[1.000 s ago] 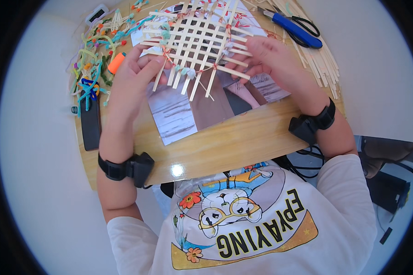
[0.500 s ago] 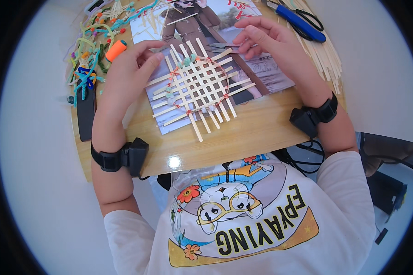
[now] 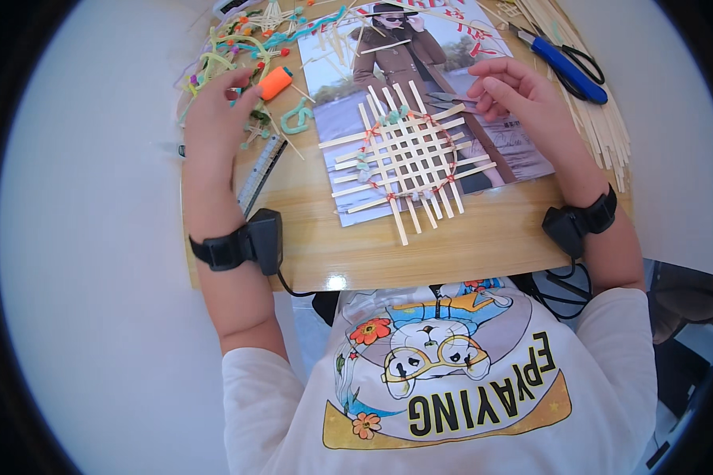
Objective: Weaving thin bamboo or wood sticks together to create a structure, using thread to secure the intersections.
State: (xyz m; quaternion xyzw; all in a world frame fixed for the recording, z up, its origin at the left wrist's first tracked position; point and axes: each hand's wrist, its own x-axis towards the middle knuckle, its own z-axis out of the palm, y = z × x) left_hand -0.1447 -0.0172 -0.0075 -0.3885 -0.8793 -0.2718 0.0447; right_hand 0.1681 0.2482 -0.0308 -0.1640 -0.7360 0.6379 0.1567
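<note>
The woven strip lattice (image 3: 408, 162) lies flat on an open magazine (image 3: 420, 111) in the middle of your wooden tabletop (image 3: 451, 245), and neither hand has hold of it. It looks very light and only loosely held together: thin pale strips crossed over and under, with small coloured ties at some crossings. Expect it to flex and to slide easily on the glossy page, and judge the free strip ends as the weak part, likely to slip out if pulled. Take it by two opposite edges where the weave is dense, or support it from underneath with flat fingers, rather than by a single projecting strip.

Your left hand (image 3: 214, 119) rests at the tabletop's left edge with an open, released grip, fingertips near the orange cap (image 3: 275, 81) and the heap of coloured pipe cleaners (image 3: 238, 55). Your right hand (image 3: 519, 91) hovers just beside the lattice's upper right corner, fingers curled loosely; whether they pinch anything you cannot tell. Blue-handled scissors (image 3: 566, 67) and a bundle of spare strips (image 3: 602, 119) lie beyond it.

The far edge of the tabletop is cut off, and the pile at upper left is too tangled to sort out
</note>
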